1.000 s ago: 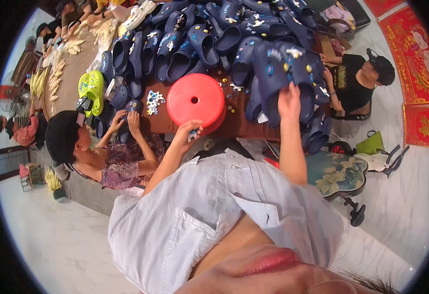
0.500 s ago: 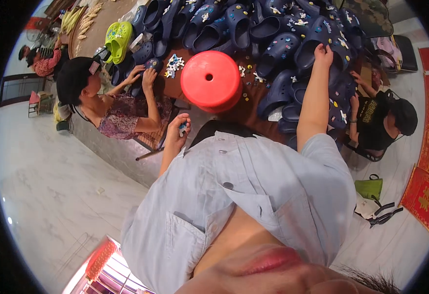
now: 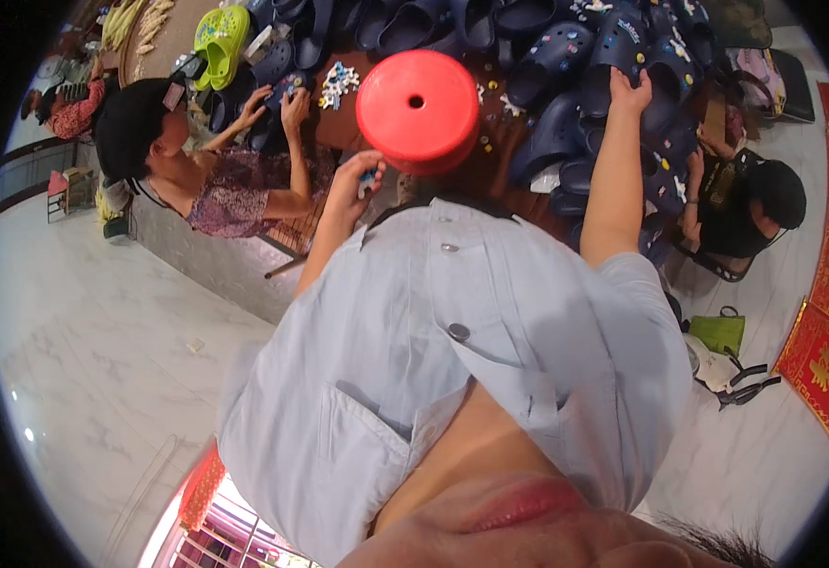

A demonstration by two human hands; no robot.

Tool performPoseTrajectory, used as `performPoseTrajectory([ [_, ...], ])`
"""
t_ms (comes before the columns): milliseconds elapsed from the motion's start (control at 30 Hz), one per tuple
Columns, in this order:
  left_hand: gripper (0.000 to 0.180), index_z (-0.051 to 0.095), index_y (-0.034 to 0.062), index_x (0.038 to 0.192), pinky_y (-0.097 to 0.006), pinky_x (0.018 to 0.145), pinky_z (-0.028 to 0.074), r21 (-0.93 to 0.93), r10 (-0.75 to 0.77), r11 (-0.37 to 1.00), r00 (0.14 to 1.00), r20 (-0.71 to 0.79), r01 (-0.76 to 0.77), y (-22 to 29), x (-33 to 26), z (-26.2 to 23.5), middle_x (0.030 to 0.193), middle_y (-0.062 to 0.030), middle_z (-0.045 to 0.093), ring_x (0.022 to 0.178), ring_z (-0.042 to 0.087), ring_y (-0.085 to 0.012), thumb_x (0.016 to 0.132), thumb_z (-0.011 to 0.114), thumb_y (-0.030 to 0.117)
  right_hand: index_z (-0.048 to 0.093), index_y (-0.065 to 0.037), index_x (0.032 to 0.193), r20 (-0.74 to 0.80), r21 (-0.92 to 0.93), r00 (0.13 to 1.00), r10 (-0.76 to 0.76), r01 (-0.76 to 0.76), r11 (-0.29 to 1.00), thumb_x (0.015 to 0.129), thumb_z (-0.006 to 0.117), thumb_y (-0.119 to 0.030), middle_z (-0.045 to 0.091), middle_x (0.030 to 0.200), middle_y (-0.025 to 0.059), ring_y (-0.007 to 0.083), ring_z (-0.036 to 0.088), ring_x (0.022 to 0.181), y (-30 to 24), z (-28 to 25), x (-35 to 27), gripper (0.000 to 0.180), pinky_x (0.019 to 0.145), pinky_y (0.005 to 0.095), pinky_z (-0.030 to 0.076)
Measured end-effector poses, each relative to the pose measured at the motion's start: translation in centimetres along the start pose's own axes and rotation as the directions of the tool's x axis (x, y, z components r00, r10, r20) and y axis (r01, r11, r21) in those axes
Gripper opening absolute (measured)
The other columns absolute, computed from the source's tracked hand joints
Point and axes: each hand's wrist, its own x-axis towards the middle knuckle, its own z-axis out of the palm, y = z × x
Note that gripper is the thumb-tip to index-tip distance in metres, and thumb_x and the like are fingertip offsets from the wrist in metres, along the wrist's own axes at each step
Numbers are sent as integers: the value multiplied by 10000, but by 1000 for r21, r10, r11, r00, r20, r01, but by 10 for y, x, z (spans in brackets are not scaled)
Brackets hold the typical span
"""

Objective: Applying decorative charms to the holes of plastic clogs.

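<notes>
Right hand (image 3: 630,92): grip laid on one navy clog (image 3: 613,47), far side of table.
Left hand (image 3: 356,180): grip pinching one small charm (image 3: 367,176).
Stool (image 3: 417,109): one, red, centre.
Green clogs (image 3: 218,28): two.
Table (image 3: 476,170): brown wood.
Floor (image 3: 102,331): pale marble.

A brown table (image 3: 343,123) bears navy clogs (image 3: 566,57), green clogs (image 3: 218,30) far left, charms (image 3: 337,83).
</notes>
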Motion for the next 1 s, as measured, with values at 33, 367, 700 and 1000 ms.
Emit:
performPoseTrajectory([
  [33,179,606,5,1030,-210,550,442,-9,14,1000,1000,-6,-14,-1,1,-6,842,-57,620,693,565,-116,889,552,101,389,44,1311,-18,-39,1000,9,-10,999,854,593,-161,259,1491,252,376,260,1377,10,-3,-9,541,1140,492,232],
  [367,150,616,0,995,-212,551,434,91,-138,987,987,83,130,10,25,0,837,-60,623,686,562,-122,878,563,76,402,-211,1416,45,-102,990,-135,140,985,932,490,-151,241,1514,220,424,369,1324,-12,-48,-14,495,1071,516,328],
  [700,178,638,-11,1008,-219,535,437,360,-55,932,997,52,32,27,68,13,817,-57,638,669,570,-113,886,551,84,397,-46,1236,221,-651,975,-26,167,740,736,666,40,615,823,139,228,637,717,91,-127,-125,575,617,317,521],
  [1000,151,661,26,944,-338,604,483,829,466,291,827,313,-478,27,154,68,745,-109,657,673,637,-204,834,584,94,409,-63,1304,-256,-962,965,63,-261,85,818,570,40,591,1024,171,247,630,805,223,-264,-115,522,657,378,547],
])
